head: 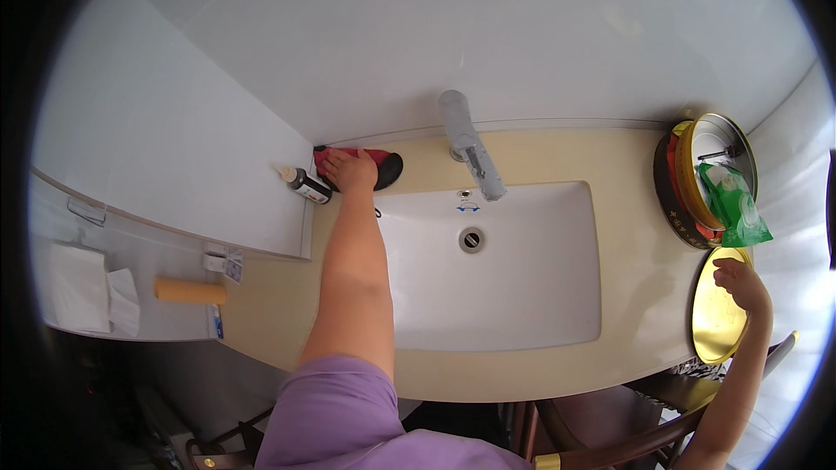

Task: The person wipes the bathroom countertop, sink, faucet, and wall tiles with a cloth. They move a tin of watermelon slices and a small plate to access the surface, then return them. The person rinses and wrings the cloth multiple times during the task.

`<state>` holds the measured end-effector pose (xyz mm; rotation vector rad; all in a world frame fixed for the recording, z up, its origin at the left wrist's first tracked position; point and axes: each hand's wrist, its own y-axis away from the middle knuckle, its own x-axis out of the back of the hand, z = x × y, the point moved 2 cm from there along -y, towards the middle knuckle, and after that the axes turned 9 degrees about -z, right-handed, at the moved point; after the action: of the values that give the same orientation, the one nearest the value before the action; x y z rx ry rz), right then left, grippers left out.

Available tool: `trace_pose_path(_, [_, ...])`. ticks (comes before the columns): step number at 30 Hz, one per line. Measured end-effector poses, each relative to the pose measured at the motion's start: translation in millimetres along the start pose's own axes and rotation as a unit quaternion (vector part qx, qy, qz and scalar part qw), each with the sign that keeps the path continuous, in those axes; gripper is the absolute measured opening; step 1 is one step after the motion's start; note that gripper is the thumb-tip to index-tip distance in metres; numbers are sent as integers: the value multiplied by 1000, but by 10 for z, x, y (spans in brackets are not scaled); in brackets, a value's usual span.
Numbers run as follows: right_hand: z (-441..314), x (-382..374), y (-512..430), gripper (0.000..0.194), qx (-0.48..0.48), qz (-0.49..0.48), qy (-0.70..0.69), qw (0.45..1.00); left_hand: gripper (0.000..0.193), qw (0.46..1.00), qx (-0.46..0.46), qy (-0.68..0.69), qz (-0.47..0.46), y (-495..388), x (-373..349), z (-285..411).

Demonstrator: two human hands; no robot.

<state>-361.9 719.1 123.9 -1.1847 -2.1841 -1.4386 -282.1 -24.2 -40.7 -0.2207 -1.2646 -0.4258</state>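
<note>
My left hand (353, 172) lies flat on a red and black cloth-like item (385, 166) at the counter's back left corner. Just left of it a dark bottle with a pale nozzle (309, 185) leans tilted towards the wall. Over at the far right, my right hand (742, 283) is above or against a round gold metal lid (713, 329); its fingers are partly curled, and whether they grip the rim is unclear. Beyond that hand stands an open round metal tin (700, 189), with a green plastic packet (735, 205) hanging over its edge.
A white sink basin (496, 287) is set into the cream countertop (627, 235), with a chrome faucet (471, 143) behind it. Tissues (81, 287) and an orange cylinder (189, 290) are at the left. A wooden chair (627, 437) stands below the counter's front edge.
</note>
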Motion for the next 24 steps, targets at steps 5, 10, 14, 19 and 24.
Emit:
trace_pose_path(5, [-13, 21, -18, 40, 36, 17, -6, 999, 72, 988, -133, -75, -10, 396, -6, -149])
trace_pose_path(10, [-32, 6, -67, 40, 38, 2, -1, 999, 62, 953, -293, -75, -16, 802, 21, -511])
trace_pose_path(14, [-8, 27, -30, 41, 35, 11, -24, 999, 64, 924, -361, -126, -24, 1043, 188, -933])
trace_pose_path(19, [32, 39, -26, 41, 60, 5, -33, 998, 67, 945, -300, -129, -34, 1499, 287, -1471])
trace_pose_path(24, [-382, -168, -51, 38, 203, 12, 37, 978, 65, 956, -263, -121, -53, 2348, 408, -2066])
